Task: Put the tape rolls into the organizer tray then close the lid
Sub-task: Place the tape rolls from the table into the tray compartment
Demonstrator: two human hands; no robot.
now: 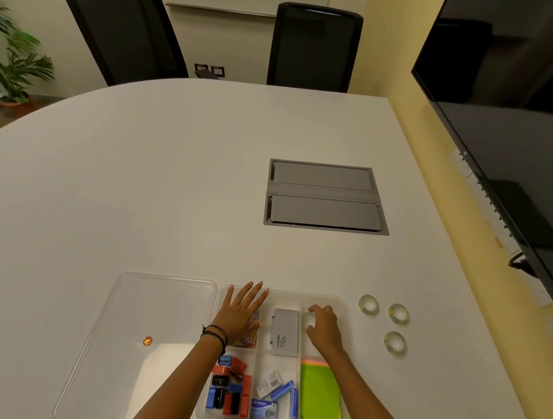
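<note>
White table, clear tray near the front edge, six compartments. Lid lies flat on the table just left of the tray, touching or nearly touching its left wall; small orange sticker on it.

Left hand is flat, fingers spread, gripping nothing, palm resting over the tray's far-left compartment on some colourful items. Black bands on that wrist.

Right hand is over the far-right compartment, fingers curled around a clear tape roll; roll sits at the fingertips, low in or just above the compartment, cannot tell if it touches the floor.

Three more rolls on the table right of the tray, apart from each other, lying flat.

Grey box in the far-middle compartment. Near-left: red, blue, black sharpeners. Near-middle: staple boxes. Near-right: green sticky notes.

Grey hatch set in the table farther back.
</note>
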